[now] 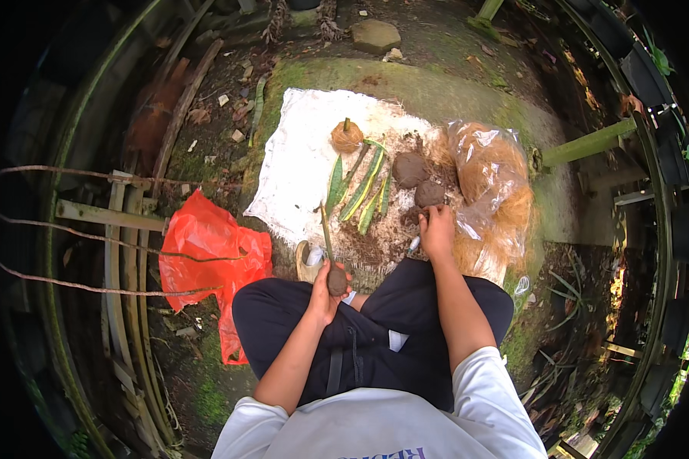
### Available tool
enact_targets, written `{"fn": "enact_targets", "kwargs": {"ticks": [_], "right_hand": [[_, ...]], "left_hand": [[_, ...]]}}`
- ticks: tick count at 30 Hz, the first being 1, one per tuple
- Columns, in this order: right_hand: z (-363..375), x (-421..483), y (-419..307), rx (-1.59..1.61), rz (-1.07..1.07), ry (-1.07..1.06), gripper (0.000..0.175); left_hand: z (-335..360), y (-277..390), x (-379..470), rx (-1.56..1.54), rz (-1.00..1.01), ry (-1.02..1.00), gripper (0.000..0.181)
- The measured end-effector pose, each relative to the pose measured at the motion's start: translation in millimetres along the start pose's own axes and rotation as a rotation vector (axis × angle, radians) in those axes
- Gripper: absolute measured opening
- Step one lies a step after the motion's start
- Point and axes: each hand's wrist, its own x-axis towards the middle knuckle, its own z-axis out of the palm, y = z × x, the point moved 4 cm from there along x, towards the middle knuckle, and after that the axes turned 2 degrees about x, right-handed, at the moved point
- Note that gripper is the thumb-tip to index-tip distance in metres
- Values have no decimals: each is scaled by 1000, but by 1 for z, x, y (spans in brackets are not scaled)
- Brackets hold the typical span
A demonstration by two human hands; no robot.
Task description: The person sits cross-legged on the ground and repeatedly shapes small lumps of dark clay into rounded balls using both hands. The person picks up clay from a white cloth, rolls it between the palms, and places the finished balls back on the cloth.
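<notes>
My left hand (325, 292) holds a small ball of dark mud (337, 281) above my lap. A long narrow green leaf or stem (326, 232) stands up out of the ball. My right hand (438, 230) reaches down to the soil, its fingertips at a dark clump (412, 216); whether they grip any of it is hidden. Just beyond them lie a mud lump (429, 194) and a larger one (410, 170). Cut snake plant leaves (363, 186) lie on a white woven sack (298, 149). Behind them sits a fibre-wrapped ball (347, 137) with a green stub on top.
A clear plastic bag of brown coconut fibre (488, 166) stands at the right. A red plastic bag (212, 246) lies to the left, beside thin sticks (109, 229). Near my right hand is a small white-capped object (414, 244). A slipper (305, 261) rests by my left knee.
</notes>
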Motion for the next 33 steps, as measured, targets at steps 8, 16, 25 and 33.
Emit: {"fn": "enact_targets", "kwargs": {"ticks": [8, 16, 25, 33], "right_hand": [[-31, -20, -1, 430, 240, 73, 31], [-62, -71, -6, 816, 358, 23, 30], [-46, -68, -27, 1171, 359, -89, 41], [-69, -60, -13, 1527, 357, -92, 43]], "left_hand": [[-1, 2, -3, -32, 14, 12, 43], [-4, -4, -1, 29, -30, 13, 38], [6, 11, -13, 47, 204, -34, 18], [5, -5, -7, 113, 106, -51, 13]]}}
